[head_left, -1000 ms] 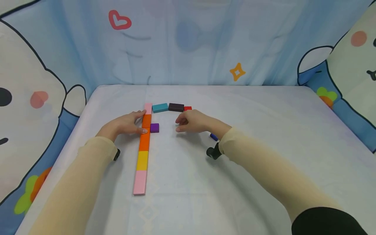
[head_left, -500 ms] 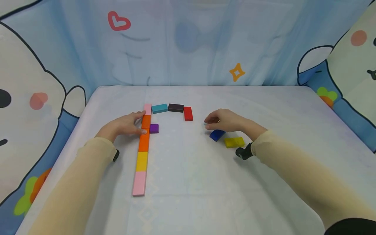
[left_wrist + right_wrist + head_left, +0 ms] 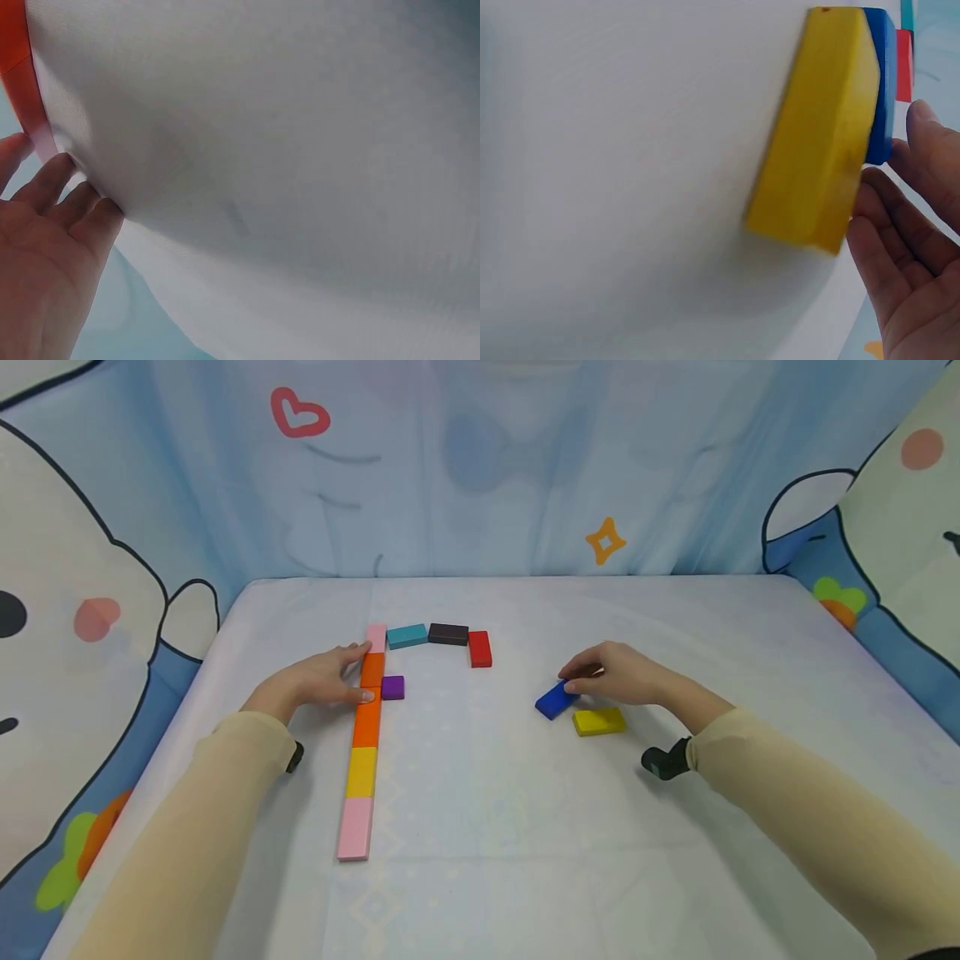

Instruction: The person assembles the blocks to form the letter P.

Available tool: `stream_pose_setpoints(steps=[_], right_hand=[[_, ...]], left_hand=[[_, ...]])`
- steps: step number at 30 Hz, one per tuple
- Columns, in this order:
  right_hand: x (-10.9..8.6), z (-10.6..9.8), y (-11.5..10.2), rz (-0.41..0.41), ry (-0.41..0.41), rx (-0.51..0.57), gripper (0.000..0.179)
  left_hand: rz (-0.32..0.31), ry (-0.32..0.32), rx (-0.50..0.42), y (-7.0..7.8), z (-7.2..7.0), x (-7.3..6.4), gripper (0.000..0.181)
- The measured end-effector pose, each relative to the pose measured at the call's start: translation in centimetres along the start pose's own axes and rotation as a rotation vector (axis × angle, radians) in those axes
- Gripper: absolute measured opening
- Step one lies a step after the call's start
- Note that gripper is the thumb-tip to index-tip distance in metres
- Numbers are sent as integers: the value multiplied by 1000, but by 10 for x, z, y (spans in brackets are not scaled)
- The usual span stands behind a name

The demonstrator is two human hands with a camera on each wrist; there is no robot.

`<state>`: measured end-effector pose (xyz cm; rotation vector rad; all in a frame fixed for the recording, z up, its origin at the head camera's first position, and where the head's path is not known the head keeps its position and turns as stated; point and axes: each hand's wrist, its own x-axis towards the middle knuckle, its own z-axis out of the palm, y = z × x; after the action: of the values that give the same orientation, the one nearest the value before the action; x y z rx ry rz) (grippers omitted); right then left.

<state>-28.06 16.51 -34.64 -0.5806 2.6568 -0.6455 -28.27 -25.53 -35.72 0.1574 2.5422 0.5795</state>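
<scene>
The left hand (image 3: 318, 677) lies along the left side of a straight row of flat blocks, its index fingertip at a pink block (image 3: 377, 637) and its thumb on the orange blocks (image 3: 367, 725). In the left wrist view its fingers reach toward the orange strip (image 3: 28, 97). With thumb and index finger, the right hand (image 3: 622, 675) pinches the far end of a blue block (image 3: 553, 701) that sits slanted on the table. Beside it is a yellow block (image 3: 599, 722), which looms large in the right wrist view and partly covers the blue block (image 3: 883, 82).
From the row's far end, a teal block (image 3: 407, 636), a black block (image 3: 448, 634) and a red block (image 3: 480, 649) run rightward. A purple block (image 3: 393, 687) sits against the row's right side. Another yellow block (image 3: 362, 772) and a pink block (image 3: 355, 828) form its near end.
The right hand has moved right from near the red block to the blue block, uncovering the red and yellow blocks. The left hand keeps its place on the row.
</scene>
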Motion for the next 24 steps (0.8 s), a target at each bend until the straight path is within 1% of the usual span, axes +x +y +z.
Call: stream_pose_setpoints(steps=[11,15,19,24], right_hand=[[-14,3,17,1,27,50,33],[-17,5,20,-4,42,47,33],[-16,7,22,-3,71,22,30],[-8,5,18,18,84,-18,28]], left_hand=[[-4,-1,6,-3,1,2,91],[-6,-4,4,-2,1,2,91],[-7,-4,6,-2,1,4,92],[-7,-3,12,-2,-1,4,92]])
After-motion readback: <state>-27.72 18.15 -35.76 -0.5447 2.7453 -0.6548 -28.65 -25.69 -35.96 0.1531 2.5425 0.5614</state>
